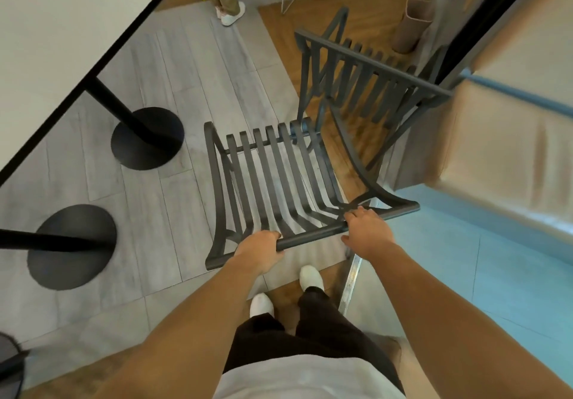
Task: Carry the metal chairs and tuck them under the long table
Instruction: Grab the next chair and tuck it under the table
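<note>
Both hands, left (259, 251) and right (366, 231), curl round the top rail of the slatted metal chair (273, 175) standing right of the long surface (62, 26); rigid, probably heavy, best lifted by this rail.

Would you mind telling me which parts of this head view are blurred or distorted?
Head view: the cushioned bench at right is smeared with blur; wide-angle bending curves the table edge; both hands, left hand and right hand, and the chair's top rail are fairly sharp.
</note>
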